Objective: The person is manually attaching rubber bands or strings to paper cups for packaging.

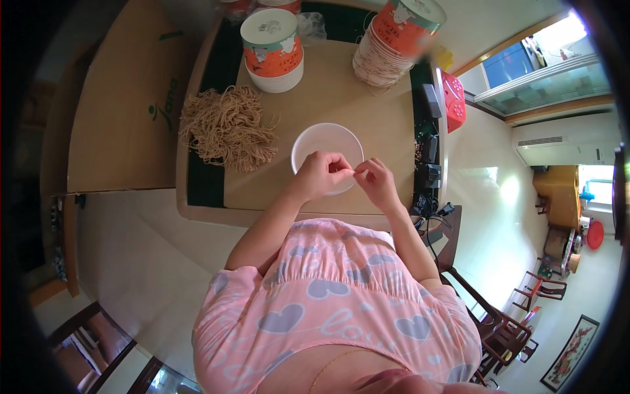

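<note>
My left hand is closed in a pinch over the near part of a white round tub on the brown board. Thumb and forefinger of my right hand are pinched too, their tips meeting my left fingertips at the tub's right side. Whatever lies between the fingers is too small to make out. To the left of the tub lies a loose heap of beige cords. Beyond it stands a stack of tubs with orange and green printing, upside down.
Another stack of printed tubs leans at the far right, pale cords around its lower part. Black power adapters line the table's right edge, beside a red plastic stool. A large cardboard box stands left of the table.
</note>
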Demonstrator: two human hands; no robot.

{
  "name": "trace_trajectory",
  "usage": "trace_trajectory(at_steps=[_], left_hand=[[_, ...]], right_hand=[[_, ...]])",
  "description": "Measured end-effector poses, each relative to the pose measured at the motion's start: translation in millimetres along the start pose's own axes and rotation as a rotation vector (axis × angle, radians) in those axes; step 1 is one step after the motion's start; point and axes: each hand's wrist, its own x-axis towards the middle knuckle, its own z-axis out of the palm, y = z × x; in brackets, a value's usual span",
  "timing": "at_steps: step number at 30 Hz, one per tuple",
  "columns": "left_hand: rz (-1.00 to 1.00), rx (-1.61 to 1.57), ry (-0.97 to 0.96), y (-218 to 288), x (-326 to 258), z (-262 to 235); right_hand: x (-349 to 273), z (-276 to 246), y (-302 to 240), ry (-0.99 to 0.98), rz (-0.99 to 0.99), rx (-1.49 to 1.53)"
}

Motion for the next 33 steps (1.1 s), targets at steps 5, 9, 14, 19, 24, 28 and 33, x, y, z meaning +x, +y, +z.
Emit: trace_trajectory(at_steps=[5,9,14,19,24,28,33], left_hand=[[0.022,-0.1,-0.084,24.5,-10.6,-4.2],[0.028,-0.162,-0.088,25.5,-13.7,-4.3],[0.172,0.277,0.316,19.5,0.9,-31.3],[0.178,0.614,0.477,-56.3,24.9,-70.8],[0.021,0.735,0.437,-65.5,12.4,-65.8],[-0.025,0.732,0.364,-65.6,-6.7,-56.8],[-0.222,0.58,0.272,-58.8,-26.4,-34.0]], right_hand=[[-6.4,3.0,21.9,0.028,0.027,0.018],[-5.9,4.4,28.2,0.027,0.006,0.036],[0.0,-3.1,47.7,-0.08,0.077,0.025],[12.3,15.3,109.2,0.07,-0.063,-0.419],[21.6,29.3,142.9,-0.167,0.076,-0.724],[24.4,18.0,176.2,0.061,0.313,-0.848],[29.9,-22.0,217.2,0.177,0.404,-0.844]])
